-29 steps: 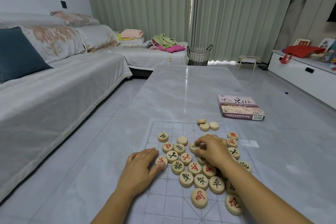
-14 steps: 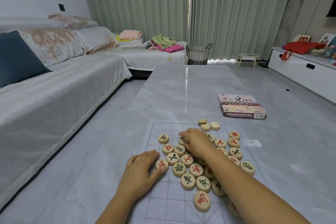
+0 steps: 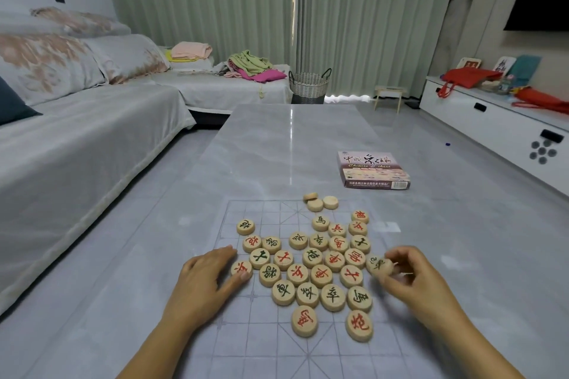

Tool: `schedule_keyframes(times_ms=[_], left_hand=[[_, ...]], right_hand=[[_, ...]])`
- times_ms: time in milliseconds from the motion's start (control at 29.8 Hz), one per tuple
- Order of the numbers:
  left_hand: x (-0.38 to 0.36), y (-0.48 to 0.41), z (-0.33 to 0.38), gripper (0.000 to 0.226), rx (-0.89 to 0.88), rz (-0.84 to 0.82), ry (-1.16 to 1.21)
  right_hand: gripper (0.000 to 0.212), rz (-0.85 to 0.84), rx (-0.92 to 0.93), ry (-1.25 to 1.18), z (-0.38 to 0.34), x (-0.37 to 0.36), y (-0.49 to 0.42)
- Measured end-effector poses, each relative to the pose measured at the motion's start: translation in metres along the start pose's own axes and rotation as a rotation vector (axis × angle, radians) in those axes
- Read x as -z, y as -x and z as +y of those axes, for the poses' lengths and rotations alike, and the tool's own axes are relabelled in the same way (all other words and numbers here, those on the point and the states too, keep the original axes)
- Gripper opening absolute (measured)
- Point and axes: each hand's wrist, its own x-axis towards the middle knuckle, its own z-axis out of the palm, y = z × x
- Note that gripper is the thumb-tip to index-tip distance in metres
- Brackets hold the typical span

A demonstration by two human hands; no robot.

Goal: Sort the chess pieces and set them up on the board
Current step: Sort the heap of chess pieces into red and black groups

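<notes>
Several round wooden chess pieces with red or black characters lie bunched on a thin clear gridded board sheet on the grey table. Three blank-faced pieces sit at the board's far edge. My right hand is at the right edge of the bunch, fingers pinched on a black-marked piece lifted slightly and blurred. My left hand rests flat at the left side, thumb touching a red-marked piece.
A Chinese chess box lies on the table beyond the board to the right. A grey-covered sofa runs along the left. A white low cabinet stands at the right. A wicker basket sits past the table's far end.
My right hand has pulled back from the middle of the bunch to its right edge and now pinches a black-marked piece. The left hand has barely moved.
</notes>
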Motion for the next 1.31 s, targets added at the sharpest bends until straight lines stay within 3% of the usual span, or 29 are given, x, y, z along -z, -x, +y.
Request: schedule_keyframes(times_ms=[201, 369, 570, 872, 973, 1107, 1208, 1309], left_hand=[[0.0, 0.002, 0.004, 0.093, -0.019, 0.016, -0.013], [0.0, 0.002, 0.003, 0.098, 0.003, -0.003, -0.029], [-0.002, 0.0, 0.003, 0.093, -0.008, 0.003, -0.026], [-0.002, -0.002, 0.0, 0.099, 0.005, 0.054, 0.019], [-0.004, -0.003, -0.002, 0.101, 0.026, 0.048, 0.028], [-0.005, -0.005, -0.005, 0.107, 0.059, 0.032, 0.034], [-0.005, -0.006, -0.006, 0.108, 0.062, 0.033, 0.057], [-0.005, -0.005, -0.008, 0.104, 0.05, 0.026, 0.044]], right_hand=[[0.024, -0.016, 0.018, 0.325, 0.011, -0.001, 0.018], [0.03, -0.055, 0.031, 0.269, 0.018, -0.003, 0.023], [0.005, 0.092, 0.083, 0.199, -0.001, 0.005, -0.014], [0.035, -0.025, 0.207, 0.661, -0.016, -0.055, -0.14], [0.044, -0.122, 0.173, 0.77, -0.013, -0.073, -0.166], [0.036, -0.124, 0.145, 0.872, -0.014, -0.083, -0.18], [0.032, -0.067, 0.095, 0.643, -0.019, -0.072, -0.174], [0.029, 0.0, -0.047, -0.004, -0.025, -0.041, -0.148]])
